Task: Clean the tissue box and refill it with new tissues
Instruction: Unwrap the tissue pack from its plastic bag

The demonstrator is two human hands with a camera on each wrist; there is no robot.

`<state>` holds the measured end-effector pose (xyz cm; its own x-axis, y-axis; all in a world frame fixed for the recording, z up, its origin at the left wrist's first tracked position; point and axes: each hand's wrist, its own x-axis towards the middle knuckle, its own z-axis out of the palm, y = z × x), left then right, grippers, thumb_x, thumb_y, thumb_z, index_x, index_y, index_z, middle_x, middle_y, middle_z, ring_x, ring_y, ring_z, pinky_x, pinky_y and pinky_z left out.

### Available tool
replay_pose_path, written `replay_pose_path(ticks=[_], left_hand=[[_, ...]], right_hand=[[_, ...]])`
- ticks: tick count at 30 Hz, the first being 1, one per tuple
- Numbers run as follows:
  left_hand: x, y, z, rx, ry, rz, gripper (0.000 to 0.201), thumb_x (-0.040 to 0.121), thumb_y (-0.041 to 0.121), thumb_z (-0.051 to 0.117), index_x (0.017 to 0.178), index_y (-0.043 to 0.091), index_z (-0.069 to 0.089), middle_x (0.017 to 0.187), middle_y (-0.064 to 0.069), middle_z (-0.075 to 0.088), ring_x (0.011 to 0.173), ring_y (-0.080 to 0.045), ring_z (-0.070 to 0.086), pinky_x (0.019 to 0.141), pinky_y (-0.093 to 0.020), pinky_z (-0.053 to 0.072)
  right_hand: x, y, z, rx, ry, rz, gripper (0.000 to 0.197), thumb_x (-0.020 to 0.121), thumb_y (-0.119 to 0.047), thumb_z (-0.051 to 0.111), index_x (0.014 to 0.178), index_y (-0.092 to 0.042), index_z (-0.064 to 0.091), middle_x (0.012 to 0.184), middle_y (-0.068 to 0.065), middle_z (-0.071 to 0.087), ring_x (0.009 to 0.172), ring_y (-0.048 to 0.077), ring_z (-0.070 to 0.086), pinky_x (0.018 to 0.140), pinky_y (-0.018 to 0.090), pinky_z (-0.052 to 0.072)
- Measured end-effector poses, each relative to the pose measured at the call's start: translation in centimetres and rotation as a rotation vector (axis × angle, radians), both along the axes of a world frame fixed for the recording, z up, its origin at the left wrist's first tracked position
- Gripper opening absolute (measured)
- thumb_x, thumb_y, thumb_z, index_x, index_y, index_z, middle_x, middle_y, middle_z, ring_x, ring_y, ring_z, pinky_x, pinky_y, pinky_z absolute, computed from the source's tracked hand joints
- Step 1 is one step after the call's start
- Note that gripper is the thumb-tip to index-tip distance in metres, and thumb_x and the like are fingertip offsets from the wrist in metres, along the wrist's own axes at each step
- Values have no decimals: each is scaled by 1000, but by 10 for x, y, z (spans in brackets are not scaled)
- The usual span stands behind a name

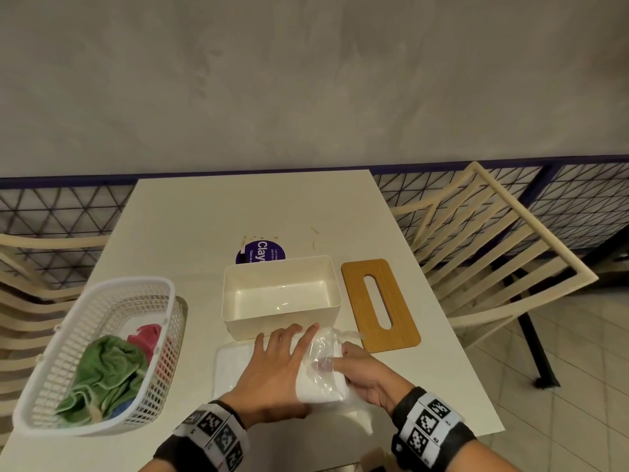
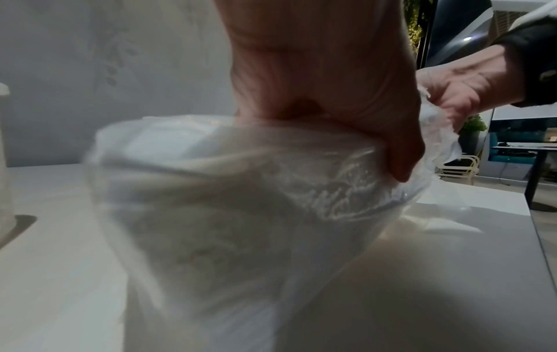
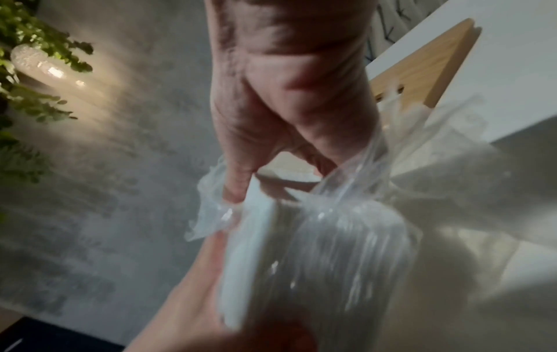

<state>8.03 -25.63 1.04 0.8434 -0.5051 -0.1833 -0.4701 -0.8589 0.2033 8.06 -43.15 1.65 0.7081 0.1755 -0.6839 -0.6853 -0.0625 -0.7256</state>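
Observation:
The white tissue box [image 1: 282,294] stands open and empty at mid table. Its wooden slotted lid [image 1: 379,304] [image 3: 428,62] lies flat to its right. Just in front of the box lies a stack of white tissues in a clear plastic wrapper [image 1: 323,366] [image 2: 226,214] [image 3: 316,262]. My left hand [image 1: 275,366] [image 2: 316,71] [image 3: 187,309] lies on top of the stack, fingers straight and spread, thumb pressing the plastic. My right hand [image 1: 360,373] [image 2: 461,90] [image 3: 286,95] pinches the loose wrapper at the stack's right end.
A white plastic basket [image 1: 136,282] at the left holds a green cloth [image 1: 105,373] and a pink cloth [image 1: 146,335]. A purple round sticker [image 1: 260,252] shows behind the box. Slatted chairs flank the table [image 1: 238,206], one at the right [image 1: 493,253], one at the left [image 1: 27,301].

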Motion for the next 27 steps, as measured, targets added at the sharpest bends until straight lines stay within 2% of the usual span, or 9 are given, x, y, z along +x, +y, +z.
replay_pose_path(ticks=[3, 7, 11, 14, 16, 19, 21, 23, 27], left_hand=[[-2, 6, 1, -19, 7, 14, 117, 54, 62, 56, 143, 33, -14, 149, 0, 18, 135, -22, 21, 113, -41, 15], [-3, 0, 0, 16, 33, 8, 120, 52, 60, 60, 143, 32, -12, 150, -2, 18, 136, -23, 21, 112, -43, 17], [0, 3, -2, 17, 62, 36, 124, 49, 64, 63, 143, 34, -12, 150, -1, 19, 135, -21, 22, 109, -41, 20], [0, 7, -2, 14, 66, 52, 124, 47, 66, 63, 142, 36, -11, 149, 1, 18, 135, -20, 22, 109, -40, 19], [0, 4, -2, 15, 67, 43, 124, 48, 66, 62, 143, 36, -11, 150, 0, 18, 136, -21, 21, 110, -42, 19], [0, 2, -1, 15, 81, 24, 123, 50, 64, 63, 143, 36, -12, 151, 0, 15, 137, -21, 18, 111, -43, 17], [1, 4, -1, 20, 84, 23, 123, 50, 63, 64, 142, 36, -13, 151, 1, 15, 137, -21, 18, 111, -41, 17], [-1, 7, -2, 31, 78, 21, 123, 50, 63, 63, 142, 37, -13, 151, 1, 16, 137, -20, 18, 111, -40, 17], [-4, 7, -4, 55, 69, 19, 123, 49, 64, 62, 142, 37, -13, 150, -1, 18, 136, -21, 21, 110, -41, 18]], right_hand=[[0, -14, 2, 7, 5, -15, 38, 70, -10, 77, 106, -7, 64, 101, 14, 71, 93, 27, 68, 74, 37, 57], [-2, -12, -1, 44, -32, -6, 32, 72, -8, 75, 102, -15, 64, 96, 7, 71, 87, 19, 69, 67, 30, 56], [-7, -14, -6, -7, -86, -47, 57, 60, -19, 78, 110, -20, 50, 111, 6, 63, 100, 21, 63, 76, 34, 56], [-7, -20, -11, -27, -101, -47, 68, 59, -20, 79, 119, -21, 46, 114, 6, 62, 102, 22, 62, 80, 37, 57], [-6, -18, -13, -8, -89, -55, 69, 60, -21, 80, 120, -21, 46, 113, 6, 63, 101, 22, 64, 80, 37, 57], [-5, -15, -15, -18, -68, -76, 74, 53, -33, 84, 117, -17, 52, 110, 7, 68, 98, 23, 67, 85, 41, 56], [-5, -20, -15, -47, -71, -76, 71, 53, -34, 83, 115, -14, 55, 108, 7, 69, 96, 23, 68, 80, 38, 57], [-5, -26, -15, -71, -75, -88, 60, 58, -27, 81, 111, -14, 56, 106, 7, 69, 94, 24, 68, 75, 37, 57], [-8, -29, -18, -63, -68, -94, 57, 61, -25, 77, 112, -20, 53, 109, 7, 67, 98, 26, 66, 87, 47, 54]])
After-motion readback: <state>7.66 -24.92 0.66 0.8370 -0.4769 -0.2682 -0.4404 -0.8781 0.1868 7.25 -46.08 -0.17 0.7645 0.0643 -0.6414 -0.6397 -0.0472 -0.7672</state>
